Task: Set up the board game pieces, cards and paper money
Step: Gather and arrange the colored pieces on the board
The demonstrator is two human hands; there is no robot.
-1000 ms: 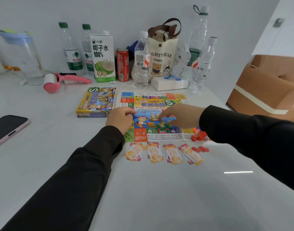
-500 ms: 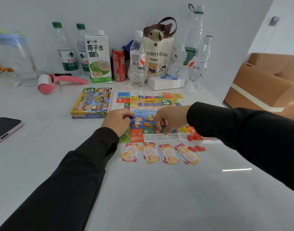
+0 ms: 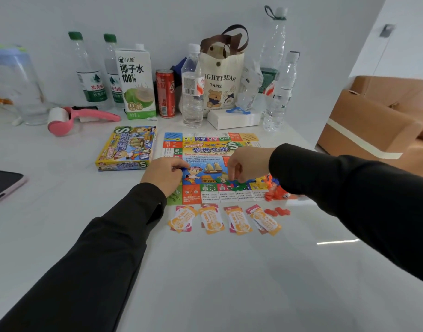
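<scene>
The colourful game board [image 3: 205,149] lies flat on the white table. My left hand [image 3: 165,173] rests on its left edge with thumb and fingers curled together; anything inside them is hidden. My right hand [image 3: 246,164] points its fingers down and pinches a small green piece [image 3: 230,182] at the board's lower row, beside other green pieces [image 3: 240,187]. An orange pile of pieces [image 3: 272,190] with a white die [image 3: 286,195] sits at the board's lower right corner. Several orange-and-pink card stacks [image 3: 211,220] lie in a row below the board, with red pieces [image 3: 277,212] to their right.
The game box [image 3: 126,147] lies left of the board. Along the wall stand water bottles [image 3: 192,92], a carton [image 3: 136,80], a red can [image 3: 165,92], a tote bag [image 3: 221,75] and a white box [image 3: 234,118]. A phone [image 3: 4,185] and pink roller [image 3: 81,116] lie left. A cardboard box [image 3: 373,125] sits past the table's right edge.
My right hand has come from the board's centre down to its lower row, and green pieces now lie there. My left hand has stayed at the board's left edge.
</scene>
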